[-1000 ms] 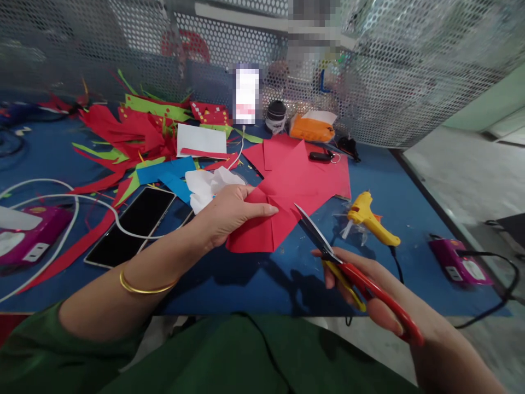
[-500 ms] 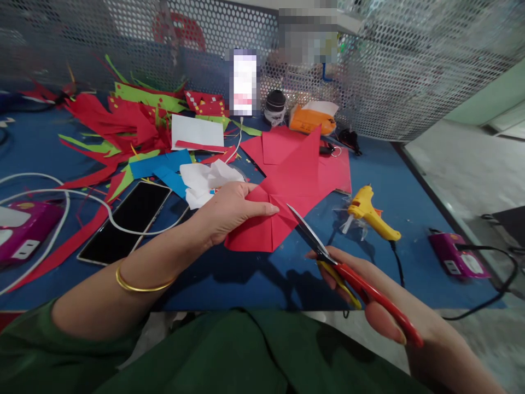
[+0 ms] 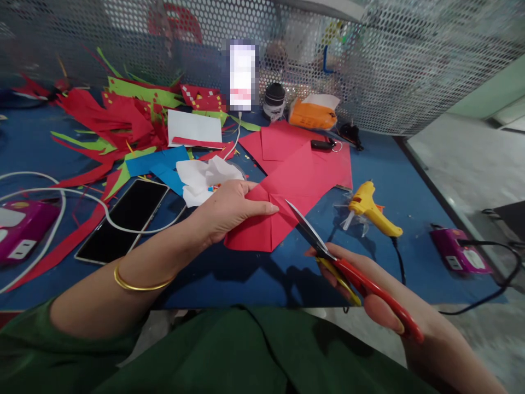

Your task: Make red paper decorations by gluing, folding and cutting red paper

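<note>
Held above the table is a creased, folded sheet of red paper (image 3: 250, 234). My left hand (image 3: 233, 207) pinches its left side, thumb on top and the other fingers hidden beneath. My right hand (image 3: 361, 279) is wrapped round a pair of scissors (image 3: 353, 279) with red and yellow handles. The scissors' blades point up and left at the paper's right edge, and the tip overlaps the paper. Whether the blades touch it I cannot tell. Behind the held sheet lie more red paper sheets (image 3: 283, 145), with a black key fob (image 3: 322, 145) on them.
A yellow glue gun (image 3: 373, 210) and a purple power strip (image 3: 459, 251) lie to the right. At left are red and green paper scraps (image 3: 110, 117), a dark phone (image 3: 123, 221) and a white cable (image 3: 110, 214). A lit phone (image 3: 241, 76) stands against the perforated metal screen (image 3: 389, 71).
The raised flap of the red paper has come down, so the key fob behind it shows fully. The view has shifted slightly. Both hands keep their hold.
</note>
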The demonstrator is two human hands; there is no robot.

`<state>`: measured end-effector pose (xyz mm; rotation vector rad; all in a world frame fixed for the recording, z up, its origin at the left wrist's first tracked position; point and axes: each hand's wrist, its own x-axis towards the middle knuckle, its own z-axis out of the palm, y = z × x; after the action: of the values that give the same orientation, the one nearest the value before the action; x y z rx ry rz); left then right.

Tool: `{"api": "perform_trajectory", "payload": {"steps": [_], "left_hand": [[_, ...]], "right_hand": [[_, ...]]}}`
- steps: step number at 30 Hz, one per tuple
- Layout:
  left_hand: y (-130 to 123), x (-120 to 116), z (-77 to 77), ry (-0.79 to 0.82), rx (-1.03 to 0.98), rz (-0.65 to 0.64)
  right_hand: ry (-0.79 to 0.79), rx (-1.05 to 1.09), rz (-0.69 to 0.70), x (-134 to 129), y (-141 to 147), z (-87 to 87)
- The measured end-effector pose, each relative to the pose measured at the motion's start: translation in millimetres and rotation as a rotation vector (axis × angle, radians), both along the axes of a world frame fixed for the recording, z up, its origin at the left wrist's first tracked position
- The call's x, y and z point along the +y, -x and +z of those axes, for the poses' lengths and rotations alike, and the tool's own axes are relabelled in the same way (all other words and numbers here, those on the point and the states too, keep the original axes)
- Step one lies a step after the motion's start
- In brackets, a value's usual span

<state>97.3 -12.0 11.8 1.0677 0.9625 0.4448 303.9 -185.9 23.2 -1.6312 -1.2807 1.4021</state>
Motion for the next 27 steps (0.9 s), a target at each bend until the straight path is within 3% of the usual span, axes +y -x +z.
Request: {"api": "perform_trajectory", "payload": {"steps": [12,27], "left_hand": [[0,0,-1.7,-0.031,0.005,-0.028],[0,0,-1.7,-0.021,-0.003,-0.046]], "right_hand": [[0.011,-0.019,-0.034,3,8,9.7],[-0.048,-0.132,-0.024,-6,9,5.4]]}}
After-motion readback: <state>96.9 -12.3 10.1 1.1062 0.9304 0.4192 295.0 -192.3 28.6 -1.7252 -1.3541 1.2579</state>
